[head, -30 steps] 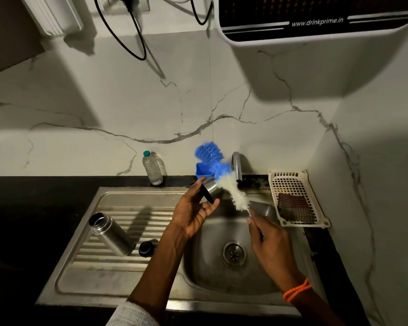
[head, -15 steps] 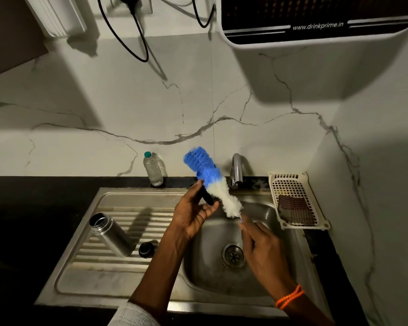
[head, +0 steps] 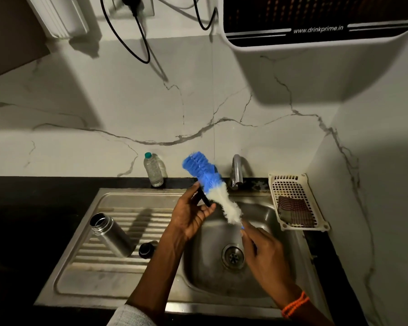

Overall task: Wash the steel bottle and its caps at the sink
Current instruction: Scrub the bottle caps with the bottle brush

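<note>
Over the sink basin (head: 264, 285), my left hand (head: 189, 215) holds a cap with a black rim (head: 201, 196) between thumb and fingers; most of the cap is hidden. My right hand (head: 266, 260) grips the handle of a bottle brush (head: 210, 182) with blue and white bristles, which lies against the cap and points up and to the left. The open steel bottle (head: 112, 235) lies tilted on the ribbed drainboard (head: 99, 260), mouth toward the back left. A small black cap (head: 146, 249) rests beside the bottle's base.
The tap (head: 237, 171) stands behind the basin, with no water visible. A plastic water bottle (head: 154, 169) stands on the black counter at the wall. A white perforated tray (head: 295, 201) with a dark cloth sits right of the sink. The drain (head: 232, 256) is uncovered.
The brush has swung further left and upward along the cap. The steel part of the cap, seen a second ago, is now hidden behind the bristles and my fingers. My right hand shifted slightly left.
</note>
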